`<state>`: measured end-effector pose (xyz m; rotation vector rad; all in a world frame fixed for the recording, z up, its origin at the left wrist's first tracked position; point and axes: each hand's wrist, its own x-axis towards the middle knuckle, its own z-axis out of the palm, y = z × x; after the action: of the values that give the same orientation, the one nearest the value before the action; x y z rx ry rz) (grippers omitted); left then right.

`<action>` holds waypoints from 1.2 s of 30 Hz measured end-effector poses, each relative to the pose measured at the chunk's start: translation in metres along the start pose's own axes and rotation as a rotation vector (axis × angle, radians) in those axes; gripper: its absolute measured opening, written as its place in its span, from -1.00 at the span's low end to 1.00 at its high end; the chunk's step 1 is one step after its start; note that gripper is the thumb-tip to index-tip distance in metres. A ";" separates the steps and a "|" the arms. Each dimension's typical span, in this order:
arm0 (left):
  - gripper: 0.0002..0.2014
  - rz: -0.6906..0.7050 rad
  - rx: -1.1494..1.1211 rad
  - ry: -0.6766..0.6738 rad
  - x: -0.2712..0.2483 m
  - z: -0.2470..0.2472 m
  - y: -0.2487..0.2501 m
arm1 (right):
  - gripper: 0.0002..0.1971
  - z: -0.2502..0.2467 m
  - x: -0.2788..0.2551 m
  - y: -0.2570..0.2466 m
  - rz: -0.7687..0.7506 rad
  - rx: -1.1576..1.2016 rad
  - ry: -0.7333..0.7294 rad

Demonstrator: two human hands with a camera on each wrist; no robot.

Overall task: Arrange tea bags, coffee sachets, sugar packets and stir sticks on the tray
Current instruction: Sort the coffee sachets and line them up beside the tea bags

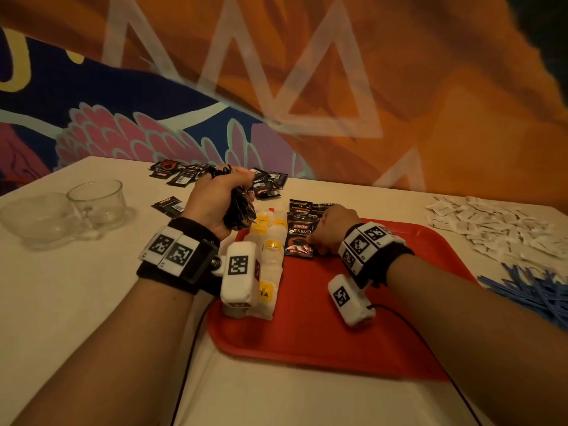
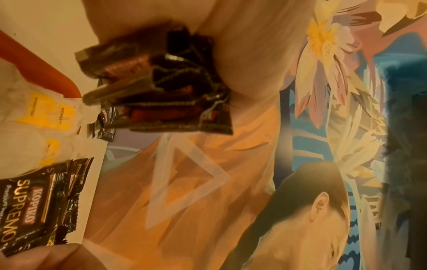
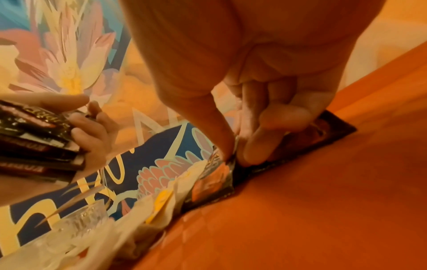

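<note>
Right hand [image 1: 330,230] pinches a coffee sachet [image 1: 299,241] lying on the red tray [image 1: 353,342], while left hand [image 1: 215,201] clutches a sachet bundle [image 1: 238,209] beyond the tray's far-left corner.

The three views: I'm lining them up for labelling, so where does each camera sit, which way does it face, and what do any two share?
Head: on the person's head, facing forward and down at the red tray and table; both forearms, left hand and right hand show.
Left wrist: looks along the left hand at its bundle of coffee sachets; palm shows.
Right wrist: looks along the right hand pinching a coffee sachet on the tray; the left hand shows too.
Shared: all three see the tea bags and the bundle.
</note>
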<state>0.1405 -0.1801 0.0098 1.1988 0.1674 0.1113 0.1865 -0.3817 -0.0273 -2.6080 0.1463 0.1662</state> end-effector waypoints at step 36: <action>-0.68 -0.411 0.562 -0.230 0.050 0.055 -0.010 | -0.77 -0.043 0.022 0.054 0.023 0.185 -0.120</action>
<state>0.2000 -0.2256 0.0163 1.6970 0.2489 -0.4596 0.2047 -0.4517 -0.0208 -2.4061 0.1421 0.3022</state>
